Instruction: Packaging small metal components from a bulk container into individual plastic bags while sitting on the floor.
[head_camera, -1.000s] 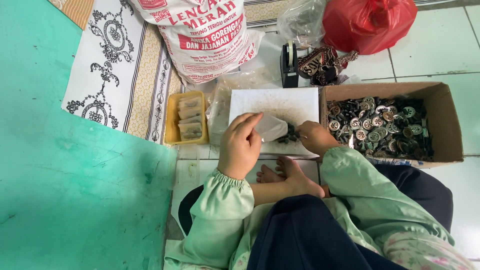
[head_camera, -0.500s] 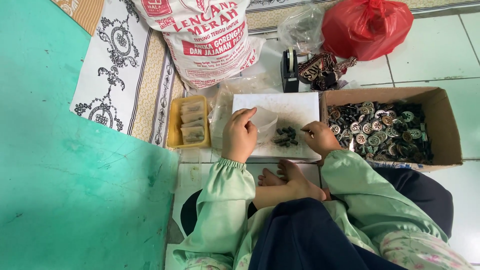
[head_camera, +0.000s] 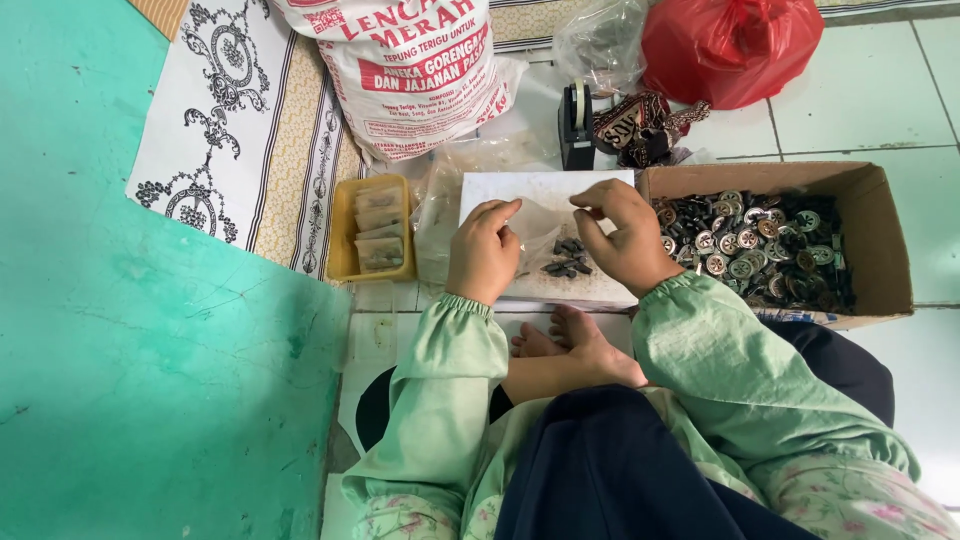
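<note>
My left hand (head_camera: 484, 250) and my right hand (head_camera: 620, 235) each pinch an edge of a small clear plastic bag (head_camera: 540, 228), stretched between them over a white board (head_camera: 520, 190). A little pile of dark buttons (head_camera: 567, 258) lies on the board under the bag, between my hands. A cardboard box (head_camera: 880, 235) full of dark and silvery buttons stands just right of my right hand. My bare feet (head_camera: 560, 340) rest below the board.
A yellow tray (head_camera: 345, 230) with filled small bags sits left of the board. Behind are a printed white sack (head_camera: 410, 70), a tape dispenser (head_camera: 575, 120), a red plastic bag (head_camera: 730, 45) and a clear bag (head_camera: 600, 40). A patterned mat (head_camera: 230, 130) lies at the left on the green floor.
My right hand has lifted from beside the button pile and taken hold of the small clear bag's right edge. The left hand keeps its hold. The view moved in closer.
</note>
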